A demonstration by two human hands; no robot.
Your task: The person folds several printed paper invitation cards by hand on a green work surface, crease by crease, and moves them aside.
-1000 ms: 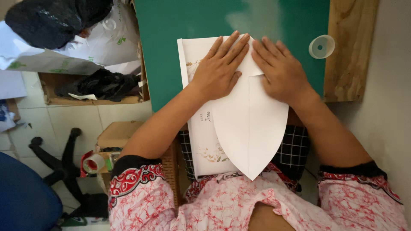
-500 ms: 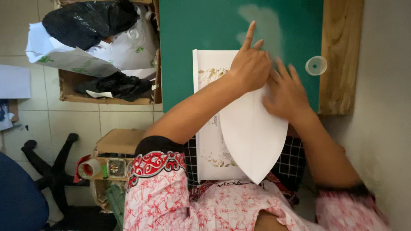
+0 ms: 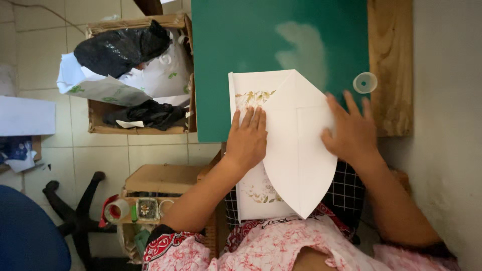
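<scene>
Paper-folding at a green mat (image 3: 241, 50); person seated, head camera looking straight down.

White sheet (image 3: 296, 150) with a floral print along its left edge lies half on the mat, half over the person's lap; upper corners folded in to a peak, lower end rounded to a point near the body.

Just changed: both hands have come down off the top folds; half a second ago the left hand's forefinger was pressing at the upper edge and the right hand lay close beside it near the middle; now they sit apart, one each side of the centre crease; my reading is that the top folds are pressed and the hands are steadying the sheet, though that is judgement only.

Left hand (image 3: 247, 140): flat, fingers together, palm down on the left flap beside the printed margin; pinching nothing.
Right hand (image 3: 354, 133): flat, fingers spread, resting on the right edge of the sheet; nothing gripped.

Against a second ago: the hands then overlapped the peak itself; the peak now shows bare.

Small clear lid (image 3: 365, 82) on the mat's right edge; cardboard box (image 3: 100, 125) of bags on the floor; tape roll (image 3: 118, 210) below.
</scene>
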